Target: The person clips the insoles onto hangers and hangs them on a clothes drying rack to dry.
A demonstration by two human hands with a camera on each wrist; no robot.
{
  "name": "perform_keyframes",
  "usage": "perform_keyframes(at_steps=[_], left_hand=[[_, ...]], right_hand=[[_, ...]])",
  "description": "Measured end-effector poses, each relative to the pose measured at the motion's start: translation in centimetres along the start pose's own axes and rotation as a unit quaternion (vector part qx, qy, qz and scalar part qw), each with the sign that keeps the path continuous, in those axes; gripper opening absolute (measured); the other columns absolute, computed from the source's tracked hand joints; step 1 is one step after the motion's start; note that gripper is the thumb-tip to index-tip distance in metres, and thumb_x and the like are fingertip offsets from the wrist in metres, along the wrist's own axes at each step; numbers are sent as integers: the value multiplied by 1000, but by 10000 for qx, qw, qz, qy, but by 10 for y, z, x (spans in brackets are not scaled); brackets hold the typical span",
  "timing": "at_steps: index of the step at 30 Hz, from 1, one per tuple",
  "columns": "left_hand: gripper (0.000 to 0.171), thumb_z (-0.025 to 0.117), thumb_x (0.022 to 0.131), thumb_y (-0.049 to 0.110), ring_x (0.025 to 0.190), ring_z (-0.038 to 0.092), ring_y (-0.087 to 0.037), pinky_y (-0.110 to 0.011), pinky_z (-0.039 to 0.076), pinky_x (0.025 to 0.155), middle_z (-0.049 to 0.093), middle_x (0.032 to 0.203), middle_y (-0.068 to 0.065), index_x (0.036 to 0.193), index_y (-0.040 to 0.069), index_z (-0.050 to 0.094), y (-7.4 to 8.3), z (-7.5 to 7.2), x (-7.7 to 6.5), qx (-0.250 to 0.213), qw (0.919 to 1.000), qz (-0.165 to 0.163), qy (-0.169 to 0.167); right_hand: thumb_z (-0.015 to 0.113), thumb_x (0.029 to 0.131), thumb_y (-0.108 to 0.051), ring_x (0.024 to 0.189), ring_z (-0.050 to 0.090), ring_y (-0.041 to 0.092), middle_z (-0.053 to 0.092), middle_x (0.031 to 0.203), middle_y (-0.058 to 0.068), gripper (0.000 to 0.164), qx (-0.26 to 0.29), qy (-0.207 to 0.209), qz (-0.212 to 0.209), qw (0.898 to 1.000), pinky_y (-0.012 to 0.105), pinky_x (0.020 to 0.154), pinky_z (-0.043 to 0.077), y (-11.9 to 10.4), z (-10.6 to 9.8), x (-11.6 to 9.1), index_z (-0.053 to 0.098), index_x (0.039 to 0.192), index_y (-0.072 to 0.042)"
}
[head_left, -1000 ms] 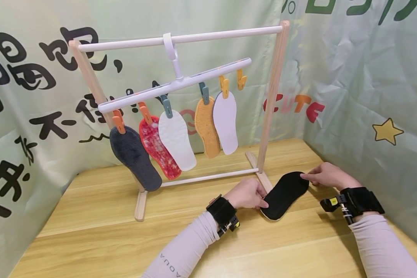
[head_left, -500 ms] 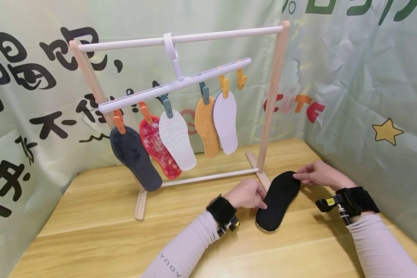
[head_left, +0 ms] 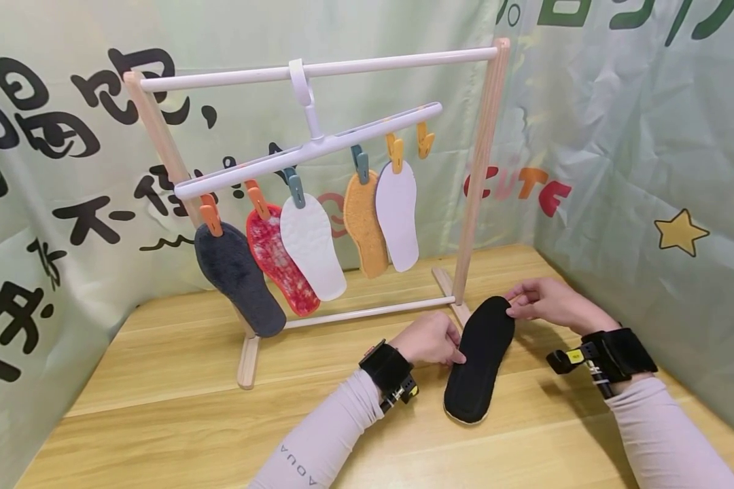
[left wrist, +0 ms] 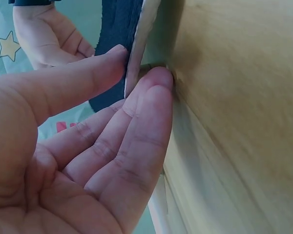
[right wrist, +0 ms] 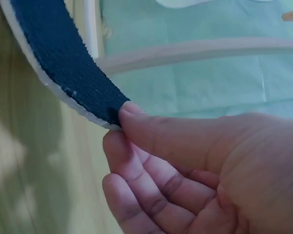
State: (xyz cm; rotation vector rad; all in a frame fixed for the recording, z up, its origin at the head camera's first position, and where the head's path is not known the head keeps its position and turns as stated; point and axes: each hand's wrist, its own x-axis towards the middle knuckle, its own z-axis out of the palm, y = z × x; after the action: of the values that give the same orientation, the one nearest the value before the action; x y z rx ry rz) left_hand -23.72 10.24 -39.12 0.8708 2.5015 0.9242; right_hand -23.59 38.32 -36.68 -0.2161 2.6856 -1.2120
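A black insole (head_left: 480, 360) with a pale underside edge is in front of the rack's right foot, its far end raised toward my right hand. My right hand (head_left: 541, 305) pinches that far end; in the right wrist view the thumb lies on the dark face of the insole (right wrist: 63, 63) and a fingertip is under the pale edge. My left hand (head_left: 431, 339) holds the insole's left edge, thumb on the dark face and fingers behind it, as the left wrist view shows. Most of the left fingers are hidden in the head view.
A wooden rack (head_left: 482, 170) with white bars carries a tilted white hanger (head_left: 315, 146). Clipped there are grey (head_left: 238, 278), red (head_left: 284, 261), white (head_left: 312, 248), orange (head_left: 365, 224) and pale lilac (head_left: 397, 217) insoles. A yellow clip (head_left: 425, 140) at the right end holds nothing.
The black insole has turned, its near end swinging toward the front of the table and its far end moving left with my right hand. My left hand stays nearly in place.
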Motion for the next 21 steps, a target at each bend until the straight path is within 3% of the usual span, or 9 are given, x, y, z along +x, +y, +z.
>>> perform_keyframes(at_steps=[5,12,21], left_hand=[[21,88,89,12,54,66,-1,-14,48,61,75,63,2,76,10,72,-2,-4,0,96,9999,13,95],[13,86,91,12,58,69,-3,-14,52,61,77,69,0,93,4,76,-4,-11,0,-133,9996,-18,230],[14,87,91,14,61,73,-9,-16,50,56,78,70,-4,88,4,77,-5,-20,-2,-654,9965,13,521]], right_hand=[[75,101,-10,87,66,3,74,101,6,39,68,21,-198,9998,20,78,57,-10,1,0,62,128,13],[76,100,-10,88,67,2,76,103,8,35,-94,137,-478,9987,20,79,56,-22,4,-3,65,126,10],[78,98,-11,88,68,4,76,102,9,31,-144,261,-744,9968,21,79,56,-36,10,-8,69,122,6]])
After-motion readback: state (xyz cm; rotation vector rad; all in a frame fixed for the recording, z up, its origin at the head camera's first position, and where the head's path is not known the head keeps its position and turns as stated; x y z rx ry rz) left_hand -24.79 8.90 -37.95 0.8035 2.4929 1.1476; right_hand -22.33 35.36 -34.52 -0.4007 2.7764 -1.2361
